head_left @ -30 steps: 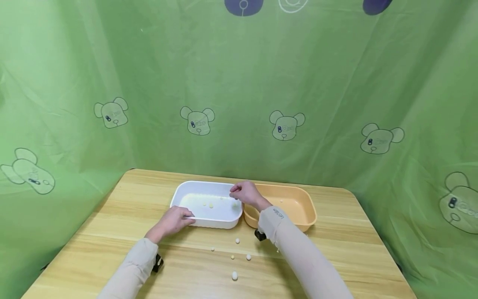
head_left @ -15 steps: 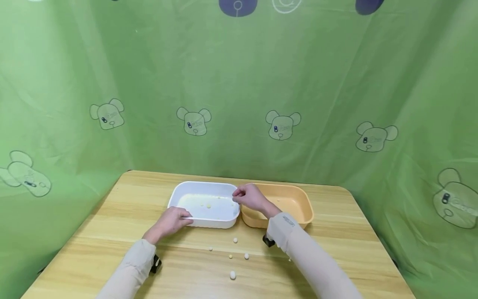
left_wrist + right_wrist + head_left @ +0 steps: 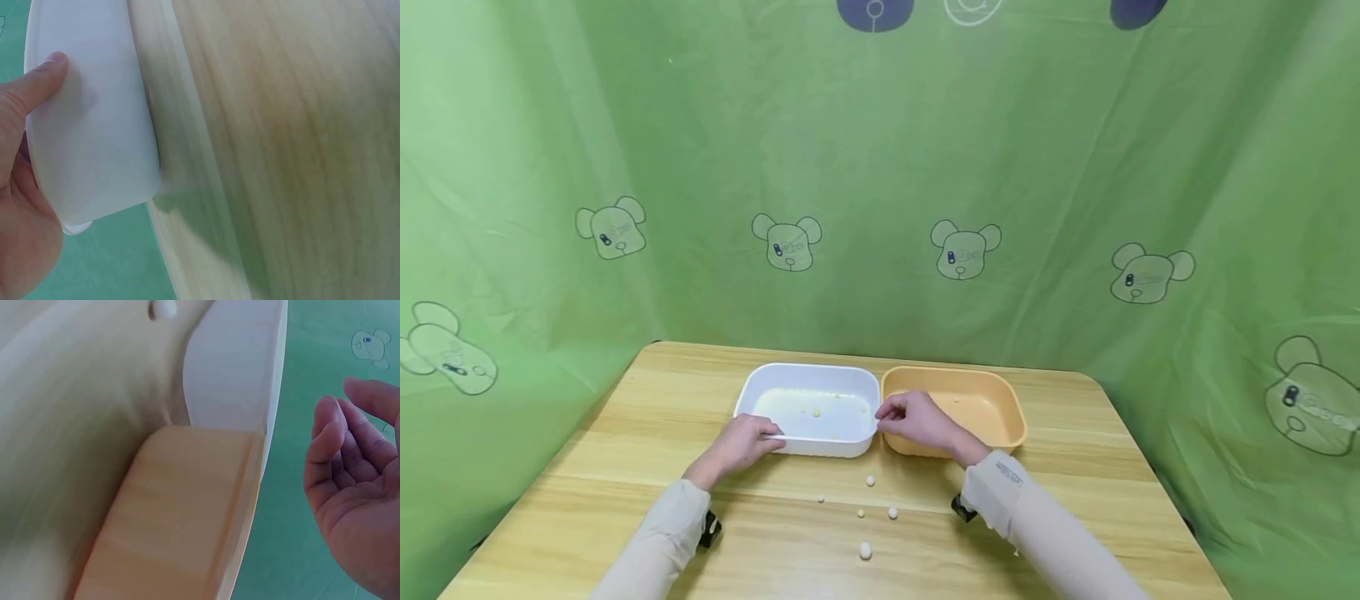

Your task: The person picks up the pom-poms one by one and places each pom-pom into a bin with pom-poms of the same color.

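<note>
The near rim of a white plastic bin [image 3: 775,404] is gripped by my left hand [image 3: 737,443]. In the left wrist view the thumb [image 3: 47,78] lies on the bin's outer wall, with the other fingers behind it. My right hand [image 3: 925,421] hovers where the white bin meets an orange bin [image 3: 988,417]. Its fingers are loosely bent and hold nothing; in the right wrist view thumb and forefinger are apart. Several small yellow balls [image 3: 816,412] lie in the white bin. One small white ball [image 3: 957,402] is in the orange bin.
On the wooden table [image 3: 625,467] in front of the bins lie several loose balls, among them a larger white ball [image 3: 866,551], a smaller white one [image 3: 892,513] and a yellow one [image 3: 861,514]. A green curtain [image 3: 865,317] surrounds the table behind and at the sides.
My right hand has drawn back from above the white bin's right end toward me and the orange bin. A blurred yellow ball under it now lies still. The left hand keeps its grip.
</note>
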### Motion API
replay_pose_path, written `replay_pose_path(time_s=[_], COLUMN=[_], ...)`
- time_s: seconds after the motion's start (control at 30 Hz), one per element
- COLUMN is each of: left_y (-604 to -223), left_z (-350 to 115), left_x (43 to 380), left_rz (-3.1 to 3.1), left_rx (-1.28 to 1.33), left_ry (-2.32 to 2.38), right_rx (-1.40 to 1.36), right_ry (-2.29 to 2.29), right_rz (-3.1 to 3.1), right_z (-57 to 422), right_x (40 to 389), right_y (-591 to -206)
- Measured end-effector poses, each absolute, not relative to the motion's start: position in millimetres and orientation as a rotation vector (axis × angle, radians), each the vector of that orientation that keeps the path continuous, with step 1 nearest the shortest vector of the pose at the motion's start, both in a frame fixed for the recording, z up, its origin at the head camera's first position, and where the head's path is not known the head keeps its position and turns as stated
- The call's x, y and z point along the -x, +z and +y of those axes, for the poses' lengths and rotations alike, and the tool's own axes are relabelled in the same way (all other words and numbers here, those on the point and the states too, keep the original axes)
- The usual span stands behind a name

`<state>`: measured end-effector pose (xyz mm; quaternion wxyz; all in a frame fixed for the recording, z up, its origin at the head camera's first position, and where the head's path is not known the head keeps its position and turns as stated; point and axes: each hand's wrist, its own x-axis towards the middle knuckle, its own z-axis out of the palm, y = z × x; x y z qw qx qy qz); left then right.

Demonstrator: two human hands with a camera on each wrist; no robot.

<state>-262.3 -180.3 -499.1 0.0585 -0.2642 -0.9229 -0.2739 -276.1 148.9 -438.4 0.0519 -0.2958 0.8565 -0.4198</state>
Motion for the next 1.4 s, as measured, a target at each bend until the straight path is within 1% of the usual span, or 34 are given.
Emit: replay_pose_path(time_s=[0.33,0.67,0.97,1.4], left_y=[-499.1,-498.8,-498.4,-497.4], left_z=[-181.1,-181.1,-180.5,-179.9], left_x=[262.8,261.8,261.3,260.9], left_rz=[-2.79,-2.799,-2.799,-2.799], left_rx=[0.806,0.796,0.798,0.795], left_ry=[-0.834,-0.825,-0.827,-0.812], right_rx=[0.866,1.01,1.114,1.187], right_ry=[-1.188,-1.063,-0.916,-0.719], right_rz=[2.565,2.513,2.472,2.52], right_z=[150.2,150.2,144.1,135.2], right_x=[252.9,238.7,230.1,227.7], right_y=[-453.7,-473.7,-485.0,-492.3])
